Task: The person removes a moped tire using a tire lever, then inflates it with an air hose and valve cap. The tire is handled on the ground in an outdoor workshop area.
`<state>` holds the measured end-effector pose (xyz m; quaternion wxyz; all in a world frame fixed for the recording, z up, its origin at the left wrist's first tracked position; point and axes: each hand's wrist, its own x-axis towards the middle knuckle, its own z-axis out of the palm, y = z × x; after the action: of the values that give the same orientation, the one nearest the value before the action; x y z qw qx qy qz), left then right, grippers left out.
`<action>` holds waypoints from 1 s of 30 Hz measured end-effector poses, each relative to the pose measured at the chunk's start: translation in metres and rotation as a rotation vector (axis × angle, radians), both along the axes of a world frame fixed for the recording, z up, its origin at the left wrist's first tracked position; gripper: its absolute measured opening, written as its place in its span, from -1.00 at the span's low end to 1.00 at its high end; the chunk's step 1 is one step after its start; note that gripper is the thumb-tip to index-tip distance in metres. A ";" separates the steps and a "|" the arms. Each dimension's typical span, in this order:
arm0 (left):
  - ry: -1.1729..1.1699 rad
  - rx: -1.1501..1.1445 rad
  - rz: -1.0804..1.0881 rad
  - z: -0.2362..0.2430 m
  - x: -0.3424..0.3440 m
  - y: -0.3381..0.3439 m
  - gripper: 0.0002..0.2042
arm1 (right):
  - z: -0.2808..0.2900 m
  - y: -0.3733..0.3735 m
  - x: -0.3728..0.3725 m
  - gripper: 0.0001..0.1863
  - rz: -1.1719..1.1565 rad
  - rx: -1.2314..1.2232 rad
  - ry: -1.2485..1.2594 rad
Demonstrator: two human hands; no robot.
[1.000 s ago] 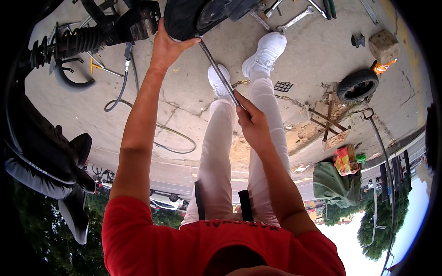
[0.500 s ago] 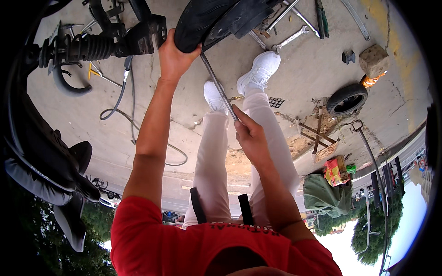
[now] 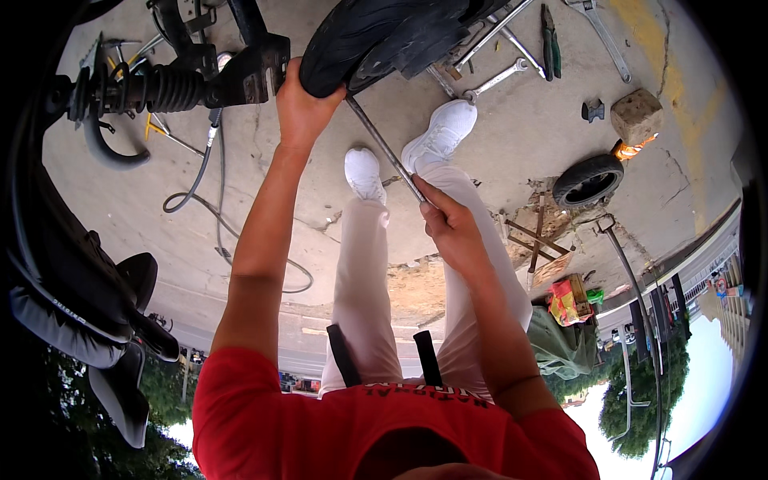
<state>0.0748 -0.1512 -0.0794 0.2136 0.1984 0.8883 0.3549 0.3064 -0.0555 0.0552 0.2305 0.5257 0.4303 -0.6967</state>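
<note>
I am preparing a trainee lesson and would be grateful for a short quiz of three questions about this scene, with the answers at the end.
1. True or false: the left hand is holding a hose.
2. What does the right hand grip? a) pliers; b) a metal bar; c) an open-ended wrench.
3. Fill in: the small loose tire lies on the ground to the person's ____.

Key:
1. False; it is against the large black tire.
2. b
3. right
</note>
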 end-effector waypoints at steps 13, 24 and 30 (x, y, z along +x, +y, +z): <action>0.136 0.053 0.193 0.001 0.031 0.008 -0.24 | -0.021 -0.037 0.020 -0.57 -0.170 0.025 -0.090; 0.067 0.119 0.265 0.004 0.032 0.016 -0.43 | -0.028 -0.027 -0.023 -0.56 -0.253 -0.068 -0.110; 0.024 0.074 0.220 0.003 0.028 0.007 -0.40 | -0.018 -0.021 -0.034 -0.58 -0.346 -0.213 -0.215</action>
<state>0.1024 -0.1437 -0.0768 0.1554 0.1117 0.8933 0.4066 0.2722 -0.0767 0.0373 0.2063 0.6356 0.2306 -0.7073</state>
